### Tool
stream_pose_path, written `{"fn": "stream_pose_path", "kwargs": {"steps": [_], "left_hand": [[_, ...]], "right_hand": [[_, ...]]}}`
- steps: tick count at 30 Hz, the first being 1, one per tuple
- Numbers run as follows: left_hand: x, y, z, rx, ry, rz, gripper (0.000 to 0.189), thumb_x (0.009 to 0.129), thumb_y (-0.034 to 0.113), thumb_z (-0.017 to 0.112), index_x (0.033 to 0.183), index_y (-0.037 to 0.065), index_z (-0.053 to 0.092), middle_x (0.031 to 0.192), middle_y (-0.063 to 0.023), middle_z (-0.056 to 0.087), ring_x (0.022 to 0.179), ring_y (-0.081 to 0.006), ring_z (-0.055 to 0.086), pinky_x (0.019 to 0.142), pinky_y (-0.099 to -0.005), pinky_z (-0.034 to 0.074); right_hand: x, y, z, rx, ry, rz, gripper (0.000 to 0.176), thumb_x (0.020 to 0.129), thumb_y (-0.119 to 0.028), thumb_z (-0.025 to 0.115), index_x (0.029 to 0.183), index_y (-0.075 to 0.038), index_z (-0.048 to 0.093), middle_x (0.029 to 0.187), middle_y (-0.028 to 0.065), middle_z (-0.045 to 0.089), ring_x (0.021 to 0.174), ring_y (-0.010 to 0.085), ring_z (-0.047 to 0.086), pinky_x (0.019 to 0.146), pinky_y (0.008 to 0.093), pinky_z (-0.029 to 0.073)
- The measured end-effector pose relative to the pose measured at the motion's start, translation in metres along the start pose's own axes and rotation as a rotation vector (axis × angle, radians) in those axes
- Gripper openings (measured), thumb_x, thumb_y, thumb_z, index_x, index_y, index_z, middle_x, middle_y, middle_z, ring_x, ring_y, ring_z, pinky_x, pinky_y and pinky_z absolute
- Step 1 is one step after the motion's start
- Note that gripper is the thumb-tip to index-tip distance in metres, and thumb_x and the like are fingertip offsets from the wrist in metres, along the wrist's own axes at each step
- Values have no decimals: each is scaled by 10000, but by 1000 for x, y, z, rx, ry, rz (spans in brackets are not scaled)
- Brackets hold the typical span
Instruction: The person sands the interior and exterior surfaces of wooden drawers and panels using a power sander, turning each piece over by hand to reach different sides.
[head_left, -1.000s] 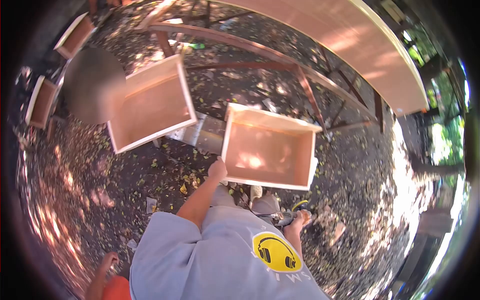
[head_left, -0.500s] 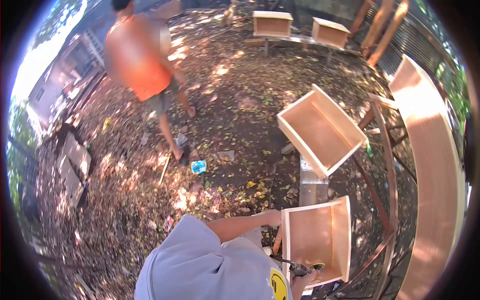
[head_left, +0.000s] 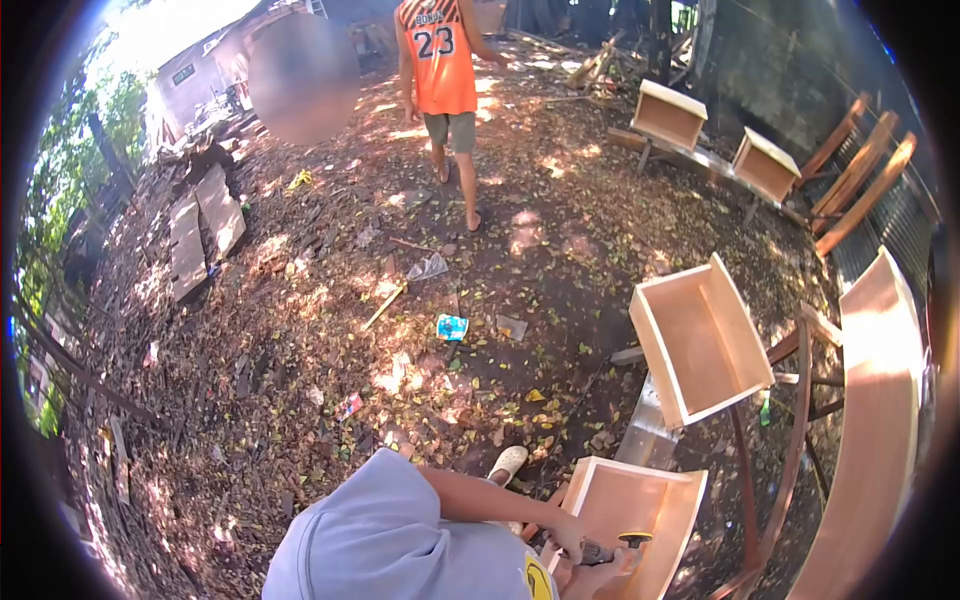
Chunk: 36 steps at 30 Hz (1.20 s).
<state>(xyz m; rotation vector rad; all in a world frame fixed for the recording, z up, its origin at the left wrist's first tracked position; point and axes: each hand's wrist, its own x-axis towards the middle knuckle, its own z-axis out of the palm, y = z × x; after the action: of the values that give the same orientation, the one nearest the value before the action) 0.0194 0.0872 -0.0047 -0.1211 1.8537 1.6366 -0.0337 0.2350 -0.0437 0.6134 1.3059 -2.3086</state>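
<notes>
Two hands: left (head_left: 572, 537) on smooth plywood box (head_left: 640, 500), right (head_left: 598, 580) gripping drill (head_left: 604, 550)

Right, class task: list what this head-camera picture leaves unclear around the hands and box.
Head view: right hand, cut off by the bottom edge; its grip is unclear.
Power tool, small, half covered by the left hand; type unreadable.
Wooden box, near corner cut by the edge.
Person in orange jersey, head beyond the top edge.
</notes>
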Motion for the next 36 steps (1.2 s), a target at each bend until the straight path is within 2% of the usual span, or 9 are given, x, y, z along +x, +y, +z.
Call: {"fn": "stream_pose_path", "kwargs": {"steps": [3, 10, 11, 12, 17, 25, 28, 32, 36], "left_hand": [[8, -14, 4, -34, 47, 117, 348, 807, 337, 671, 978, 57, 553, 620, -64, 587, 474, -154, 548, 415, -296, 431], [21, -31, -3, -69, 85, 327, 688, 773, 144, 681, 1420, 101, 451, 739, -44, 612, 570, -138, 568, 505, -281, 469], [32, -37, -5, -69, 58, 343, 709, 767, 120, 679, 1432, 96, 432, 757, -46, 615, 587, -141, 573, 524, -281, 473], [44, -43, -7, -69, 30, 359, 731, 761, 96, 677, 1443, 90, 413, 774, -49, 618, 603, -143, 579, 542, -282, 478], [42, -20, -2, -28, -14, 307, 709, 738, 117, 698, 1409, 89, 471, 764, -52, 613, 621, -151, 584, 568, -283, 484], [113, -56, 37, 238, -33, 367, 635, 723, 167, 715, 1330, 76, 552, 780, -71, 637, 638, -167, 595, 589, -306, 497], [56, -1, 26, -44, -278, 9, 524, 710, 213, 724, 1201, 52, 632, 827, -110, 672, 700, -208, 618, 655, -359, 513], [94, -66, 75, 162, -118, 361, 448, 731, 225, 718, 1136, 43, 658, 956, -170, 694, 915, -308, 653, 822, -423, 507], [88, -82, 98, 231, -310, 240, 499, 764, 247, 710, 1213, 55, 610, 1106, -183, 669, 1015, -302, 641, 883, -398, 503]], "right_hand": [[-6, -10, 6, 75, -67, -50, 256, 857, -249, 564, 1033, -68, 523, 963, 76, 578, 818, 230, 613, 685, 380, 537], [34, -33, -23, 123, -156, -73, 595, 742, -322, 695, 1248, -81, 498, 1147, 160, 533, 1056, 342, 523, 917, 482, 463], [43, -36, -29, 134, -171, -80, 646, 725, -332, 714, 1279, -82, 495, 1173, 173, 526, 1090, 358, 510, 950, 496, 452], [60, -30, -45, 273, -168, -52, 732, 741, -252, 705, 1401, -287, 391, 1271, 148, 485, 1098, 374, 523, 941, 529, 475], [69, -37, -58, 60, 13, -122, 631, 753, -235, 706, 1327, -228, 443, 1213, 141, 508, 1051, 356, 537, 901, 511, 486], [58, -32, -110, -93, 279, -141, 477, 774, -208, 709, 1208, -133, 526, 1119, 129, 543, 976, 329, 560, 837, 480, 503], [49, -29, -133, -119, 376, -143, 424, 781, -197, 710, 1164, -97, 557, 1084, 124, 556, 948, 318, 568, 814, 469, 510], [28, -22, -164, -160, 487, -131, 359, 791, -184, 711, 1105, -50, 599, 1037, 118, 574, 910, 304, 580, 782, 454, 519], [20, -17, -189, -182, 482, -164, 281, 793, -153, 701, 1035, -33, 622, 950, 80, 576, 835, 240, 576, 713, 393, 506]]}}
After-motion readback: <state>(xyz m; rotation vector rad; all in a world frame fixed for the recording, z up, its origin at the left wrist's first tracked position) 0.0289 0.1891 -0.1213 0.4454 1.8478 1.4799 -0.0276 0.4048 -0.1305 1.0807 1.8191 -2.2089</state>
